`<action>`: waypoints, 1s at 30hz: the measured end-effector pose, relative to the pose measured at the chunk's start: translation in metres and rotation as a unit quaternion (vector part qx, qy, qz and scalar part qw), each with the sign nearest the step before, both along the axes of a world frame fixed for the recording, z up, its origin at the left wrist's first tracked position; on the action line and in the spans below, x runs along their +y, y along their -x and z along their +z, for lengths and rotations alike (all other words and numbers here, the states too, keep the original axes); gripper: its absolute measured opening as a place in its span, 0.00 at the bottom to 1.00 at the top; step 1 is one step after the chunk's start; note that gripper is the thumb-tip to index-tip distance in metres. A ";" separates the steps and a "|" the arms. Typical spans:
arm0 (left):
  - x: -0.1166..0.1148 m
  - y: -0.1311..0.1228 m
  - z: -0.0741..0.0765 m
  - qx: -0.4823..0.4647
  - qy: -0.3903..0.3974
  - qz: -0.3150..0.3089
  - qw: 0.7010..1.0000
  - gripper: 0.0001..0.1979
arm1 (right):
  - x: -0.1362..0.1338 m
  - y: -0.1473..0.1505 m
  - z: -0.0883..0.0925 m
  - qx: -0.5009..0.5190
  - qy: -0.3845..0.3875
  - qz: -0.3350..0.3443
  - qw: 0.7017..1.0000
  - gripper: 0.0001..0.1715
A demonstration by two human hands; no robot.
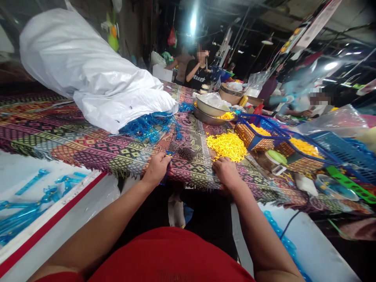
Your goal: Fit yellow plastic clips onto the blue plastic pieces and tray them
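My left hand (157,169) grips a thin blue plastic piece (165,177) over the edge of a woven patterned cloth (88,133), with a speck of yellow at the fingertips. My right hand (225,173) rests on the cloth just below a loose heap of small yellow plastic parts (226,146). Between my hands lies a small dark heap of tiny parts (185,153). Tangled blue plastic runners (147,127) spill out beside a large white sack (88,74). My right fingertips are partly hidden, so I cannot tell whether they pinch anything.
Blue wire baskets (261,135) holding yellow parts stand to the right, near stacked metal bowls (208,111). Blue runners lie in a white bin (32,199) at lower left. A seated person (198,70) is at the far end, and another (305,105) is at right.
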State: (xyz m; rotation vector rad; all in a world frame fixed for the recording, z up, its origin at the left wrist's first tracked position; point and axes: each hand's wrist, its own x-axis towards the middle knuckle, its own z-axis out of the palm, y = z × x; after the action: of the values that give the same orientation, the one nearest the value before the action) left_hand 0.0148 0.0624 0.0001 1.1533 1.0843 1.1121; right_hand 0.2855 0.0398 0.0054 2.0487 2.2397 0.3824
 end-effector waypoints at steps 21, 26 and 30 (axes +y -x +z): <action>0.002 0.000 -0.002 0.050 -0.026 -0.011 0.998 0.08 | 0.028 0.080 -0.010 0.092 -0.054 0.071 0.992 0.13; 0.004 0.003 -0.005 0.060 -0.030 -0.024 0.997 0.10 | 0.027 0.071 -0.010 0.098 -0.018 0.099 0.990 0.11; 0.006 0.003 -0.010 0.063 -0.044 -0.023 0.997 0.10 | 0.022 0.063 -0.010 0.112 -0.010 0.118 0.987 0.12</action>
State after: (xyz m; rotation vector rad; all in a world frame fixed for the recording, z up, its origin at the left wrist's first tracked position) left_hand 0.0114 0.0680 -0.0095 1.3261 1.1088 1.0722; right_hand 0.2229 0.0621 -0.0045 1.9254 2.6311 0.1980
